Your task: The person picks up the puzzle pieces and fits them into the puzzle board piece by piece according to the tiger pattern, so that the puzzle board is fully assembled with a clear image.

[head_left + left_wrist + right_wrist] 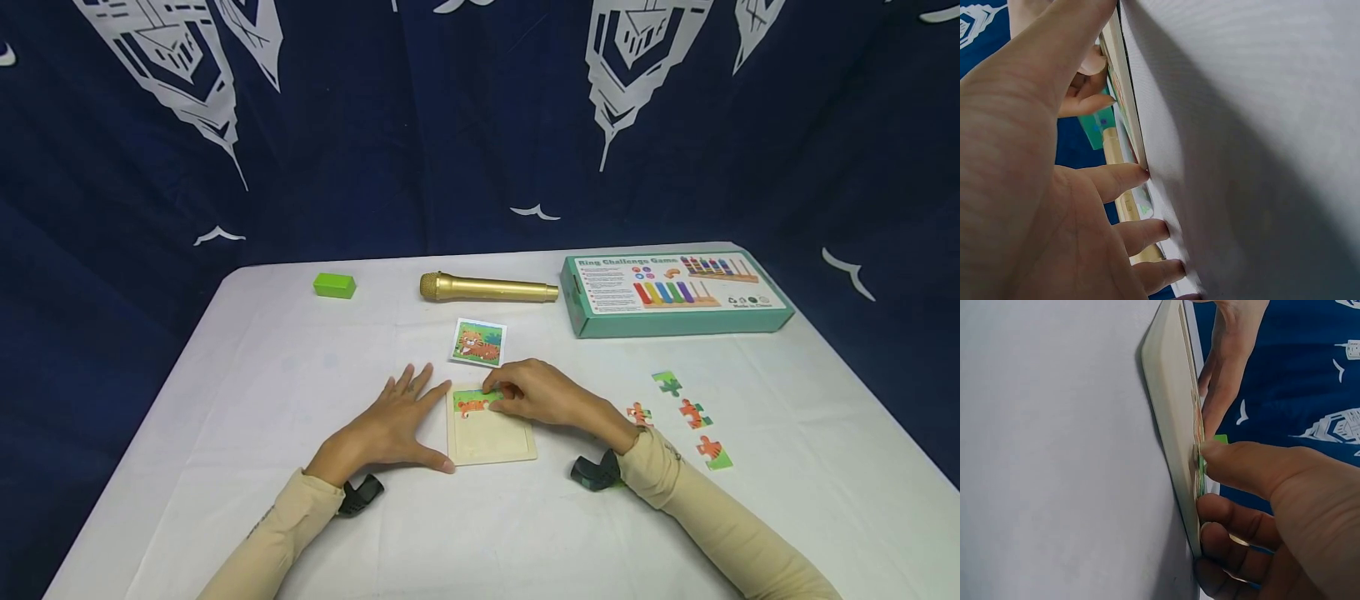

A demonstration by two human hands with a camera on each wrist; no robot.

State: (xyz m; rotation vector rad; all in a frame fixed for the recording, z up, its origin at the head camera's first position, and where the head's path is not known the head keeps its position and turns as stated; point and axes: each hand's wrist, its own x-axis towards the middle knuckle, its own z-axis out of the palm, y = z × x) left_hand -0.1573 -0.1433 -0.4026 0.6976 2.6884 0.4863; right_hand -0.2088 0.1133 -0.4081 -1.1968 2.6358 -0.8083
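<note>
A pale wooden puzzle tray (491, 439) lies on the table in front of the person. Along its top edge sit puzzle pieces (471, 404) with an orange animal on green. My left hand (393, 425) is spread flat beside the tray, index fingertip and thumb against its left edge. At the tray's upper right corner, my right hand (536, 392) pinches a puzzle piece (1202, 478) with green on it, mostly hidden by the fingers. Just beyond the tray lies a picture card (478, 342) of an orange striped animal.
Several loose puzzle pieces (695, 413) lie to the right, near the right forearm. Toward the back are a green block (334, 286), a gold microphone (487, 289) and a teal Ring Challenge Game box (675, 325). A dark blue patterned curtain (420, 125) hangs behind the table.
</note>
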